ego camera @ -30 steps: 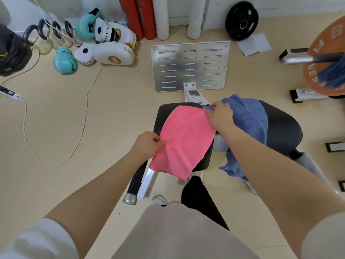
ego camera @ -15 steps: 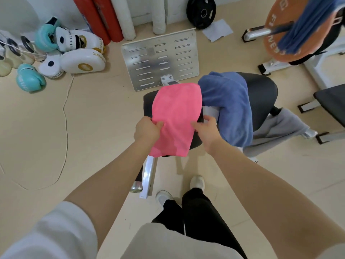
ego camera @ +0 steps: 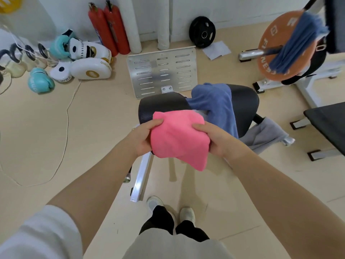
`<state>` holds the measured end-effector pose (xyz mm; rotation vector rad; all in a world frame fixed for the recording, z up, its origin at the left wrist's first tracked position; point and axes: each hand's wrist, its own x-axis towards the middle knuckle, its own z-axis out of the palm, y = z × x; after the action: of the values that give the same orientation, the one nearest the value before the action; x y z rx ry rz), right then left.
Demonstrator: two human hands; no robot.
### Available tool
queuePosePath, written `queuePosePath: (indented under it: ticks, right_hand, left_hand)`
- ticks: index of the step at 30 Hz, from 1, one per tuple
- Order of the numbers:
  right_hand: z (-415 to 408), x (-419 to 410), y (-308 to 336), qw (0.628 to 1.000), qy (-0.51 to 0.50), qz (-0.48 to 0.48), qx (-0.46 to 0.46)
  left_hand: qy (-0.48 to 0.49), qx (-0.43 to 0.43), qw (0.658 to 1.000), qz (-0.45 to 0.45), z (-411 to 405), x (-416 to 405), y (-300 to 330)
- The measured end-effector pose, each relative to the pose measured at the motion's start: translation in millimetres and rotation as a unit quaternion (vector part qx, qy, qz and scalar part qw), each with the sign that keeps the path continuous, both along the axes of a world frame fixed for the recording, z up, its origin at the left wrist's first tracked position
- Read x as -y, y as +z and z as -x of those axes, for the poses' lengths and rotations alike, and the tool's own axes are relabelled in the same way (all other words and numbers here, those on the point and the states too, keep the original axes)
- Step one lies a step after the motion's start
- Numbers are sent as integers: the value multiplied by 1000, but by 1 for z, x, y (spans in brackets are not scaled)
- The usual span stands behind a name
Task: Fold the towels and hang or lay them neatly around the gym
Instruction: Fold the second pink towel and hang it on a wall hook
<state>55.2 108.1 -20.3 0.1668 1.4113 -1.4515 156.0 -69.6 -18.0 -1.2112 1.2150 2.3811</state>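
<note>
Head view: the soft pink cloth towel (ego camera: 179, 139), spread flat on the black padded seat (ego camera: 160, 105) half a second ago, is now lifted off it and doubled over, left hand (ego camera: 143, 137) and right hand (ego camera: 214, 139) each curled round a side edge (one corner droops lower), so the fold looks nearly done; the rumpled blue towel (ego camera: 216, 105) waits beside it

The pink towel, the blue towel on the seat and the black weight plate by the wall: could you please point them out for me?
pink towel (ego camera: 179, 139): head view, middle of the folded cloth.
blue towel (ego camera: 218, 105): head view, the part draped over the seat.
black weight plate (ego camera: 202, 31): head view, near its hub.
</note>
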Motion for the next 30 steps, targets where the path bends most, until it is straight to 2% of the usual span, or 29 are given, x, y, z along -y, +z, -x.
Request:
queuePosePath:
  ticks: [4,7,10,12,14,16,21,24,27,30]
  right_hand:
    - [-1,-6,25,998,23,42,-47]
    - [-3,-8,47,992,19,100,-76]
    - [-2,-9,65,984,22,160,-72]
    - [-5,-10,80,976,98,168,-98]
    - [-4,-9,91,950,206,178,-152]
    - [-6,-6,98,927,245,180,-219]
    - [-18,34,107,905,210,165,-330]
    - [-28,75,105,902,230,151,-333]
    - [-53,120,111,898,282,121,-316]
    - [-80,173,117,907,257,133,-305]
  left_hand:
    - [-67,-93,992,58,-19,-11,22]
    - [-64,-162,975,135,-34,-13,42]
    - [-70,-222,937,259,-53,-17,67]
    - [-94,-245,912,317,-67,-18,83]
    - [-109,-271,901,320,-80,-17,92]
    - [-107,-268,900,328,-91,-12,94]
    - [-13,-220,903,370,-110,12,97]
    - [54,-197,908,366,-117,41,103]
    - [81,-200,911,352,-129,81,108]
    - [97,-215,912,335,-147,136,110]
